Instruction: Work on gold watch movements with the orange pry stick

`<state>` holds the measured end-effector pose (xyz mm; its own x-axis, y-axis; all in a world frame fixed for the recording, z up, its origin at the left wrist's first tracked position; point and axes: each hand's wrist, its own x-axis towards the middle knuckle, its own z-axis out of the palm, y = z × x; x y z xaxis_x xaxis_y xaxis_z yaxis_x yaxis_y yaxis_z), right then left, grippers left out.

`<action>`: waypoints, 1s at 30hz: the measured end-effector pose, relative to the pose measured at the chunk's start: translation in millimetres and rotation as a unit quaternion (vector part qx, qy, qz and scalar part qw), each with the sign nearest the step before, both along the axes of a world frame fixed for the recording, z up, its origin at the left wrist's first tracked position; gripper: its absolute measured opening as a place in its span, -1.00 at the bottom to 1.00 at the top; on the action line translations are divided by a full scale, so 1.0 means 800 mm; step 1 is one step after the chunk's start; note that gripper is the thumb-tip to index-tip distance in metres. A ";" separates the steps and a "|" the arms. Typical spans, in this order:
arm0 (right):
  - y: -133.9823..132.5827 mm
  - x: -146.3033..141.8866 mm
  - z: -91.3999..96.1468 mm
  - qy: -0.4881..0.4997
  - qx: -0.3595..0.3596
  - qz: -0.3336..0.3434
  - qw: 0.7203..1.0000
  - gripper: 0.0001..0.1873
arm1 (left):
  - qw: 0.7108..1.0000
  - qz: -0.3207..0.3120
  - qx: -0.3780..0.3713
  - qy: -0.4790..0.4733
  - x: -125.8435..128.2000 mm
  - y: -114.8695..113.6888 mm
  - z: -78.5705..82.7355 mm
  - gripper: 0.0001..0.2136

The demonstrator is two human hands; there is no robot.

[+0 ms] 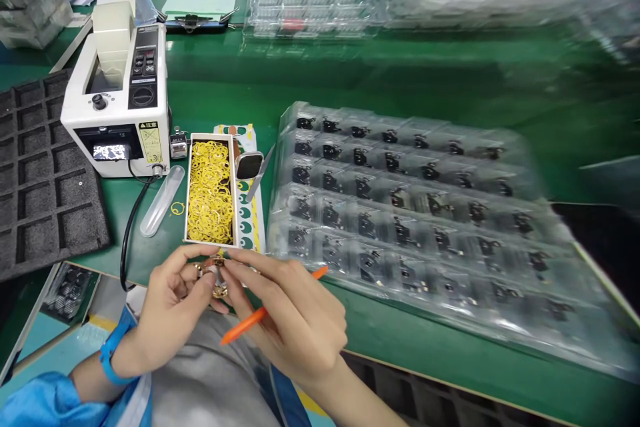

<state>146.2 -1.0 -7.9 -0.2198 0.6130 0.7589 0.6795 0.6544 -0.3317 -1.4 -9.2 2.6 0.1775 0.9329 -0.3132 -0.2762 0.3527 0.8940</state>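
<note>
Left hand: curled, pinching a small gold metal part at the fingertips.
Right hand: closed around an orange stylus, fingertips on the gold part.
Ahead: white box of yellow rings.
Right: clear blister tray of black parts.
Left: tape dispenser on the green surface.

green workbench | tape dispenser | box of yellow rings | clear blister tray | black foam tray
</note>
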 end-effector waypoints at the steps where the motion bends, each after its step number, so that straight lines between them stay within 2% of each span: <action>1: 0.000 0.000 -0.002 0.010 -0.002 0.008 1.000 -0.91 | 1.000 0.003 0.007 0.008 0.001 -0.002 0.000 -0.61; 6: 0.000 0.001 -0.007 0.007 0.012 0.022 1.000 -0.89 | 0.996 0.003 0.058 0.061 0.004 -0.007 -0.002 -0.72; 11: 0.005 0.010 -0.005 -0.037 0.021 0.055 0.998 -0.91 | 0.990 0.011 0.084 0.111 0.007 -0.007 -0.002 -0.82; 16: 0.006 0.014 -0.003 -0.063 0.019 0.062 0.996 -0.89 | 0.978 0.019 0.127 0.166 0.007 -0.012 -0.007 -0.82; 21: 0.003 0.007 -0.007 -0.034 0.019 0.033 0.999 -0.90 | 0.966 0.018 0.162 0.200 0.005 -0.015 -0.013 -0.79; 26: 0.003 -0.004 -0.012 -0.007 -0.003 0.001 1.000 -0.90 | 0.969 0.017 0.147 0.198 0.005 -0.011 -0.016 -0.79; 30: 0.001 -0.005 -0.009 0.017 -0.042 0.015 0.999 -0.85 | 0.986 0.020 0.079 0.147 0.004 -0.005 -0.016 -0.85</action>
<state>142.3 -0.5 -15.0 -0.2150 0.6680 0.7124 0.6473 0.6437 -0.4082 2.1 -12.9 -10.5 0.0627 0.9787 -0.1955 -0.0088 0.1964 0.9805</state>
